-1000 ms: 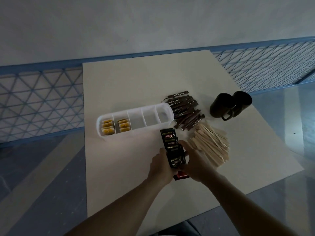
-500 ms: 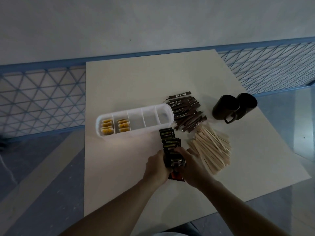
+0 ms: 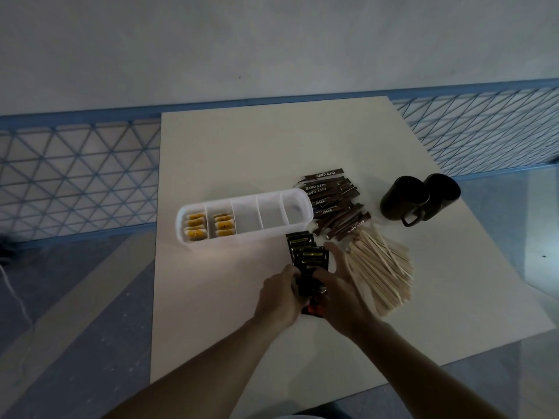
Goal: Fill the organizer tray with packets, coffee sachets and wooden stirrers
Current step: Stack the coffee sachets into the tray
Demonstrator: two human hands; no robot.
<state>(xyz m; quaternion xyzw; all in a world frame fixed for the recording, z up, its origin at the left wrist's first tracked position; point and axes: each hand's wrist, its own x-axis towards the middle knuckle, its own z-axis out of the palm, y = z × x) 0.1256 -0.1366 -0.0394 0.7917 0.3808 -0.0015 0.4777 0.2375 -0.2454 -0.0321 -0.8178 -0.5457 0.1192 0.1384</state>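
A white organizer tray (image 3: 304, 219) lies across the table's middle; its two left compartments hold yellow packets (image 3: 196, 226), the others look bare. Just in front of its right end, a row of black coffee sachets (image 3: 307, 257) runs toward me. My left hand (image 3: 279, 297) presses the near end of the row from the left. My right hand (image 3: 338, 285) cups it from the right, fingers spread along the row. Brown sugar sticks (image 3: 335, 204) lie in a heap right of the tray, wooden stirrers (image 3: 381, 267) fan out beside my right hand.
Two dark mugs (image 3: 419, 199) stand at the table's right side. A red-orange sachet (image 3: 313, 309) peeks out under my hands. A blue mesh railing (image 3: 75, 176) runs behind the pale table (image 3: 242, 146), whose near edge is close to my forearms.
Both hands stay on the near end of the sachet row, bunching it tighter. My right fingers have spread forward along its right side. The view has shifted slightly.
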